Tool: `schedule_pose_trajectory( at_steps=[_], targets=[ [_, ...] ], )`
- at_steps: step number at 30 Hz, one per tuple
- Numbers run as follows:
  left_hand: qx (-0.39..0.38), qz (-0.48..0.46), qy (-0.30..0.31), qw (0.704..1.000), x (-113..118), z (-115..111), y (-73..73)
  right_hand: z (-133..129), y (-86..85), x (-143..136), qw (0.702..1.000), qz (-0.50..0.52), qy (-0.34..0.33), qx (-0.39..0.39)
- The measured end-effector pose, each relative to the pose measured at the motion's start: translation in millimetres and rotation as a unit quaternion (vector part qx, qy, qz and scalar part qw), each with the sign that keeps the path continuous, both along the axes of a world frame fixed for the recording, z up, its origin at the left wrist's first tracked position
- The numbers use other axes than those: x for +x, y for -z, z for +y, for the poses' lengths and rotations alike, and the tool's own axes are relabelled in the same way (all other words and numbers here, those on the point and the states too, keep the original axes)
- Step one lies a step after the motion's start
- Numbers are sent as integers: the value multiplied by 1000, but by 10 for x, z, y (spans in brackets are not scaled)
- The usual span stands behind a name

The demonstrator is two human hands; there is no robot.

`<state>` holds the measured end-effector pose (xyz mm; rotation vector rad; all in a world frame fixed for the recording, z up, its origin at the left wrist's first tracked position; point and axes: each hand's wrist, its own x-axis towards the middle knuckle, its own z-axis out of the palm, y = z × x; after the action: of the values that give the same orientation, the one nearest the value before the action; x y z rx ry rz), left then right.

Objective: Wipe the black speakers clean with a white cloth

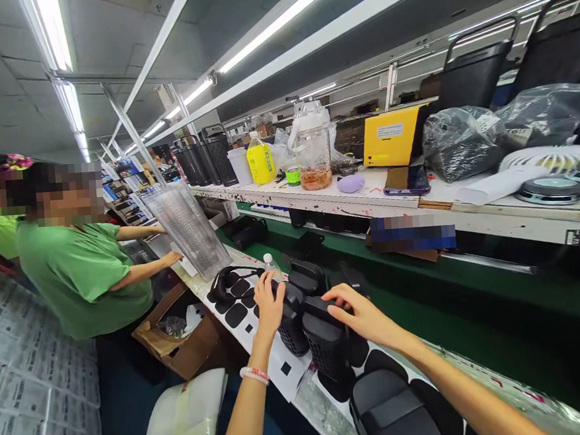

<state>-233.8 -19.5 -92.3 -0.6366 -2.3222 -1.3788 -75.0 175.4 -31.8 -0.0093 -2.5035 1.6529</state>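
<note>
Two black speaker-like cases with perforated sides and top handles stand upright side by side on the narrow workbench. My left hand (269, 303) is at the upper left of the farther case (292, 330), fingers spread and thumb apart; whether it touches the case is hard to see. My right hand (359, 313) is at the top of the nearer case (326, 351), its bent fingers and thumb around the handle. Closer to me lies a black rounded case (390, 409) with a band across it. Another black case (307, 277) stands behind, near a small clear bottle (270, 265).
Black rounded pads (236, 315) lie on the bench (285, 370). A shelf (348, 200) above holds a yellow bottle (261, 160), glass jug (314, 156), phone (406, 180) and bagged goods. At left, a person in green (80, 272) handles clear trays (186, 228) above a cardboard box (180, 344).
</note>
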Motion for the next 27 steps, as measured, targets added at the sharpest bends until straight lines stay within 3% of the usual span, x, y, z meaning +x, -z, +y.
schedule_pose_trajectory(
  at_steps=[3,7,10,12,16,18,20,22,27],
  targets=[
    [61,-31,-50,996,280,-252,168,109,-139,591,995,-53,-49,66],
    [132,-143,-132,972,905,-578,679,132,-57,1248,973,-172,-102,118],
    [134,-234,-133,954,1388,-612,1041,-4,120,1391,976,-157,-73,134],
    [130,-261,-108,951,1585,-515,1151,-123,226,1353,984,-108,-41,136],
    [125,-256,-35,958,1600,-156,1065,-274,357,1220,993,-58,36,98],
    [128,-251,-4,960,1507,15,966,-280,390,1176,988,-67,130,41],
    [136,-257,8,957,1431,127,896,-245,398,1132,967,-57,247,-34],
    [147,-271,7,951,1414,167,876,-189,382,1075,942,-26,323,-88],
    [166,-290,-10,942,1627,26,976,-67,314,891,936,16,339,-91]
  ],
)
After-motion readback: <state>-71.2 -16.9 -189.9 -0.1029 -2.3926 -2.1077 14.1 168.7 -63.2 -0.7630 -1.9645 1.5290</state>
